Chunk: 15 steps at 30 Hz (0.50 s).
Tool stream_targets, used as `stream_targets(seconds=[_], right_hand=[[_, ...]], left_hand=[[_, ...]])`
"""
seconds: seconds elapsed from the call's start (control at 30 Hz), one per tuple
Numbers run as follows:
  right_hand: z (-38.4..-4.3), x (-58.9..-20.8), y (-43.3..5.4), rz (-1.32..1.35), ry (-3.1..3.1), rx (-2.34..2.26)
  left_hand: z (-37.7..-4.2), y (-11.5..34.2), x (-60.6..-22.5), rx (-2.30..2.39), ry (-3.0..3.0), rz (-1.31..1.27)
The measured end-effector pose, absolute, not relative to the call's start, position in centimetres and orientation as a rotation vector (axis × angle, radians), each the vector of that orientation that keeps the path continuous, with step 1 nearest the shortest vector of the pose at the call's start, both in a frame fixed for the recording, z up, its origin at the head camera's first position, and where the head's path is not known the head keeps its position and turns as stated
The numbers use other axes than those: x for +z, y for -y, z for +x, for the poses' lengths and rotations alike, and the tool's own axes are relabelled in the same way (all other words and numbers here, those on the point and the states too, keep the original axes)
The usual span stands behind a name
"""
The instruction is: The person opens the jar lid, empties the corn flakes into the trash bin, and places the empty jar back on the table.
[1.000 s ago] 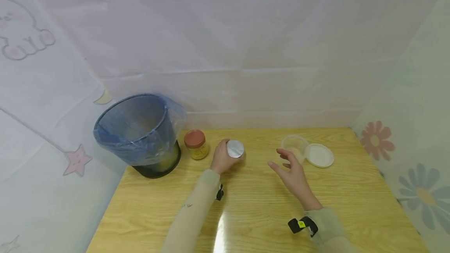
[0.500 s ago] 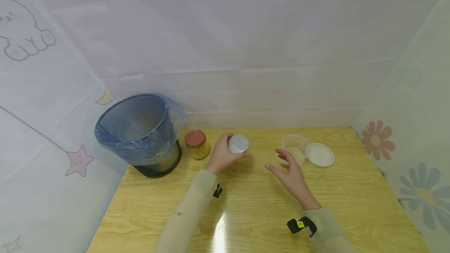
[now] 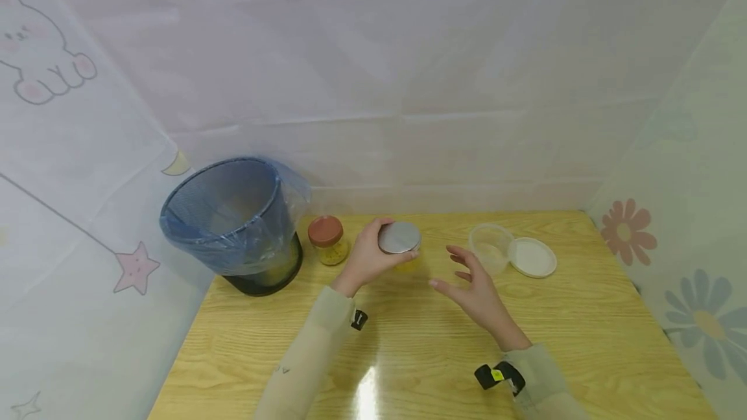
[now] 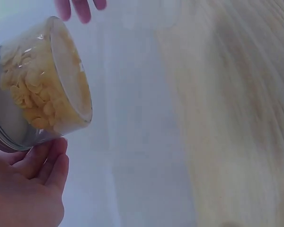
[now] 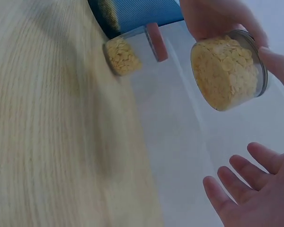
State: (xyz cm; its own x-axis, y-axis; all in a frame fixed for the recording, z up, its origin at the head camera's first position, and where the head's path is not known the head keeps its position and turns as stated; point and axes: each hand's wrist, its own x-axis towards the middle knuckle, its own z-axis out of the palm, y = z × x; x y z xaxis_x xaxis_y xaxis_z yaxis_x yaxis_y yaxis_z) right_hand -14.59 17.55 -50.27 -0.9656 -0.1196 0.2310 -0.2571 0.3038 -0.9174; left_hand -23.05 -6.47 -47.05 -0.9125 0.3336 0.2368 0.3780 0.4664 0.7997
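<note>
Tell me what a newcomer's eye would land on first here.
First, the big dark mesh bin lined with translucent blue plastic, at the far left of the light wooden table. Next, the clear round jar of yellow flakes with a silver lid, held up in the left hand near the middle. Then the right hand, its fingers spread beside that jar, holding nothing.

The head camera looks forward and down; wrist cameras, closer, share the silver-lidded jar [image 4: 43,85].
</note>
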Motion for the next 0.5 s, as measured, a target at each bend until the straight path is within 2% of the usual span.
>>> stream_targets(seconds=[0.5], right_hand=[[-13.8, -48.2, -16.5, 0.740, 2.394, 1.834]], left_hand=[[-18.3, 5.5, -42.7, -1.341, 2.591, -1.011]])
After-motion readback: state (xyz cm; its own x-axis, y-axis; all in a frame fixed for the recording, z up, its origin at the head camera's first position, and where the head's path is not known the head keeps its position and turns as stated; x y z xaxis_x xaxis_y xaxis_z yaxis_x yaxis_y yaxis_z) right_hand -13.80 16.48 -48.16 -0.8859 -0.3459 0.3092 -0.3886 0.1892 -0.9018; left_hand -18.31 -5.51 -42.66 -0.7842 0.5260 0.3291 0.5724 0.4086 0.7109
